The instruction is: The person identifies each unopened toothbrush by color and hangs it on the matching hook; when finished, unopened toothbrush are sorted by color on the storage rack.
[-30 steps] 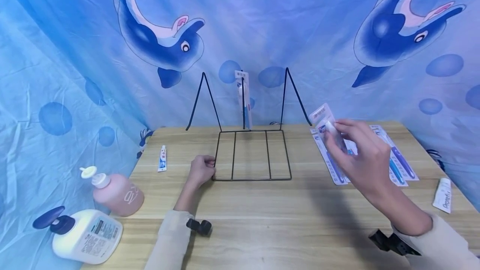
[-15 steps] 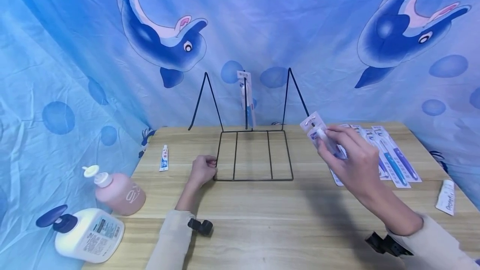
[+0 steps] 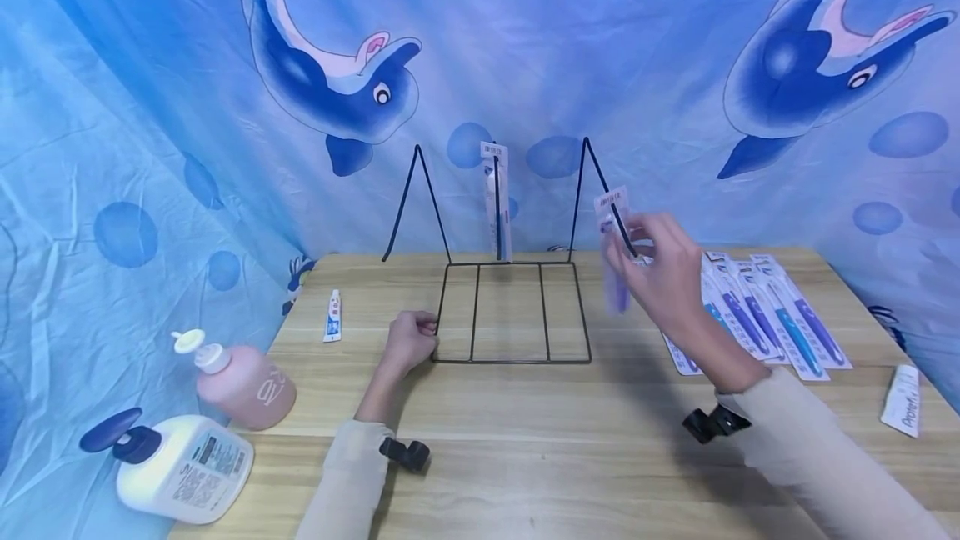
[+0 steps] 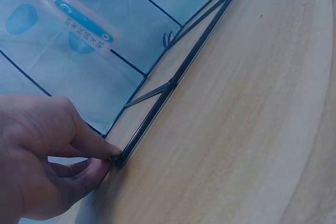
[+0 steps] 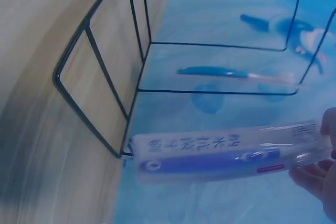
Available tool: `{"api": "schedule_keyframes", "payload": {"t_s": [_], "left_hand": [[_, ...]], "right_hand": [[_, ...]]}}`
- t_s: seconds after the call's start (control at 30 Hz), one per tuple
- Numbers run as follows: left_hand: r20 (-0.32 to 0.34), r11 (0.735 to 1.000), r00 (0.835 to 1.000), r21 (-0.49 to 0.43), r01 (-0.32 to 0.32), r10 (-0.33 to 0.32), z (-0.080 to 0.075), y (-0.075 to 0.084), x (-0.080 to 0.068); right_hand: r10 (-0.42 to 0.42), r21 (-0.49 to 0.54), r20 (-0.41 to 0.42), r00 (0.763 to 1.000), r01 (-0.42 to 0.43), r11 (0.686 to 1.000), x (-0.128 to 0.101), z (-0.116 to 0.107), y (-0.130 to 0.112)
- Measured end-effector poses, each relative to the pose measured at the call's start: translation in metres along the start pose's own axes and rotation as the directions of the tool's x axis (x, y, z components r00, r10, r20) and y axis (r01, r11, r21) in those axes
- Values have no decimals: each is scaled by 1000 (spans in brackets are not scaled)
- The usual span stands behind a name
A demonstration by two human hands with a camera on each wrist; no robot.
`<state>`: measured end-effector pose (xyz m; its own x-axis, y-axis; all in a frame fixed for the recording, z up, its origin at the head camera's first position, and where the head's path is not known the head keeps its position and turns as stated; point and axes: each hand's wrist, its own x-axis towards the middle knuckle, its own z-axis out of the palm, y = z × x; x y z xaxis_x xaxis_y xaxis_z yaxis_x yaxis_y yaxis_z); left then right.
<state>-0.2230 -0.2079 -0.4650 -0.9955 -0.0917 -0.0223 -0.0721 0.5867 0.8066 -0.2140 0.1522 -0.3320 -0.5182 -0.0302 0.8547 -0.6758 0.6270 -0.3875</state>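
Note:
My left hand (image 3: 410,342) pinches the left front corner of a black wire display rack (image 3: 512,362), thumb and fingertips at the bar in the left wrist view. In my right hand (image 3: 663,273) is a packaged purple toothbrush (image 5: 210,156), pinched near its top end. The rack's right hook (image 3: 600,177) runs through the top of this pack's card, its tip showing in front. On the middle hook hangs another packaged toothbrush (image 4: 79,19), with a blue handle. The left hook (image 3: 401,202) carries nothing.
Several packaged toothbrushes (image 3: 795,319) lie on the right of the wooden table (image 3: 517,457), a white tube (image 3: 902,400) beyond them. A small toothpaste tube (image 3: 333,317), a pink pump bottle (image 3: 251,390) and a white pump bottle (image 3: 187,469) are at left. A dolphin-print curtain (image 3: 540,40) stands behind.
My right hand has moved left and up, bringing the toothbrush pack from beside the right hook's tip onto its wire. The left hand stays at the rack.

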Motion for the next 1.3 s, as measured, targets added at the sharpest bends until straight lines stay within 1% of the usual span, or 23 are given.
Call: {"api": "schedule_keyframes", "payload": {"t_s": [0.13, 0.3, 0.5, 0.6, 0.83, 1.07, 1.2, 1.3], "left_hand": [[0, 1000, 1000, 5, 0, 0, -1, 0, 0], [4, 1000, 1000, 9, -3, 3, -1, 0, 0], [10, 1000, 1000, 3, 13, -13, 0, 0, 0], [9, 1000, 1000, 3, 17, -17, -1, 2, -1], [6, 1000, 1000, 3, 17, -17, 0, 2, -1], [5, 1000, 1000, 1, -1, 1, 1, 3, 0], [3, 1000, 1000, 0, 1, -1, 0, 3, -1], [11, 1000, 1000, -3, 11, -11, 0, 2, -1]], "right_hand": [[46, 20, -43, 998, -45, 999, 12, 22, 14], [80, 38, -78, 994, -77, 996, 28, 45, 29], [129, 31, -84, 988, -127, 991, 46, 67, 42], [139, 23, -81, 987, -137, 990, 54, 74, 47], [136, 11, -85, 987, -136, 991, 63, 82, 53], [113, -10, -83, 990, -114, 993, 65, 81, 54], [117, -17, -64, 991, -119, 993, 62, 78, 60], [136, -26, -16, 991, -136, 990, 55, 72, 65]]}}
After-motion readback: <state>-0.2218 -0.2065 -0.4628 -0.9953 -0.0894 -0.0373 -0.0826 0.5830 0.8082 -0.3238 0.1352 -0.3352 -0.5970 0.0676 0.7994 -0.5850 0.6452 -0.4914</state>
